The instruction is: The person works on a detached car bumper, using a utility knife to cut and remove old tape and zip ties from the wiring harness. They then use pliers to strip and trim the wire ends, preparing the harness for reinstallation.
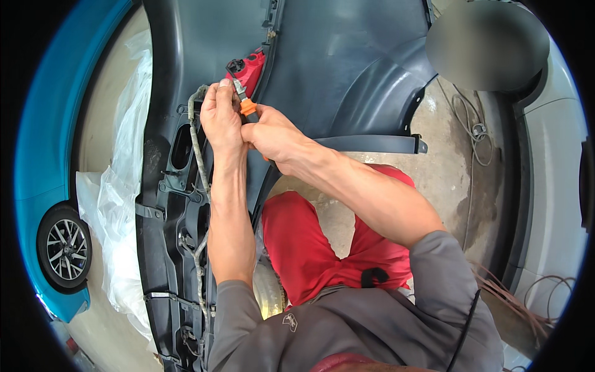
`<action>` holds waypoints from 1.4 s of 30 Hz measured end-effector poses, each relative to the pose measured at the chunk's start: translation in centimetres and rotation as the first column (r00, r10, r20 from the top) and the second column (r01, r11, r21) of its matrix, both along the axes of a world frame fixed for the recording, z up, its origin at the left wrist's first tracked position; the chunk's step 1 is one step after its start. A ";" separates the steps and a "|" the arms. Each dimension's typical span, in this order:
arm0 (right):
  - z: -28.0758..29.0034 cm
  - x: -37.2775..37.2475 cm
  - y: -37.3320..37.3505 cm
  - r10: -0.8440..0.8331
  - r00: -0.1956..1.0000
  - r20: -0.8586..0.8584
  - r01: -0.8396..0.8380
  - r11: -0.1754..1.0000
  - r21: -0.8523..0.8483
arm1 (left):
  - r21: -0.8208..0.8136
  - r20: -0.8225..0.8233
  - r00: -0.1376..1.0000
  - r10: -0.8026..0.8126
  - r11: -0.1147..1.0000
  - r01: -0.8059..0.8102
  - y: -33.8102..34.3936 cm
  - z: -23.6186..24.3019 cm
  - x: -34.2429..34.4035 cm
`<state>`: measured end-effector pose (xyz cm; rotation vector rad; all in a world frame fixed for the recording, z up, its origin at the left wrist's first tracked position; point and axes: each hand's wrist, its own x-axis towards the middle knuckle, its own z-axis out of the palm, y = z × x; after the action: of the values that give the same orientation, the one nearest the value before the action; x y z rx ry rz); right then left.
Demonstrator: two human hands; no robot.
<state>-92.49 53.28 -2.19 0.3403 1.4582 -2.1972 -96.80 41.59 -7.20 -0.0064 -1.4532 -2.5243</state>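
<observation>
Closed around a pair of pliers with orange-and-grey handles (248, 106) is my right hand (273, 137). The metal jaws point up and away, toward a red lamp (251, 71) with a black fitting on its near side. My left hand (221, 115) is just left of the jaws, its thumb and fingers pinched together by the tips. Whatever it pinches is too small or too covered to name. Both hands are close together over a large dark bumper (173, 80), which has a taped wiring harness (199, 152) along its inner side.
A dark curved body panel (347, 49) lies beyond and right of my hands, with a narrow grey strip (372, 144) below it. Clear plastic sheeting (121, 211) and a blue car (46, 142) are at left. A cable (477, 130) crosses the floor near a light-coloured car (555, 167) at right.
</observation>
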 end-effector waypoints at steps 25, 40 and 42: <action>2.4 1.5 7.1 0.903 0.353 -0.245 -0.605 0.420 0.677 | -0.528 0.018 0.998 -0.057 0.847 0.058 -3.8 0.5 2.4; 2.9 4.8 5.7 0.973 -0.045 0.226 -0.600 -0.207 0.772 | 0.426 -0.902 0.077 0.424 0.905 0.001 2.5 18.0 20.0; 3.1 4.7 5.4 0.970 -0.040 0.239 -0.589 -0.216 0.778 | 0.310 -0.937 0.159 0.311 0.950 -0.033 1.4 17.5 21.4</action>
<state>-87.79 58.68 0.93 -0.9540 1.8347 -0.3017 -75.42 42.99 10.34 -1.1656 -0.5005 -1.6633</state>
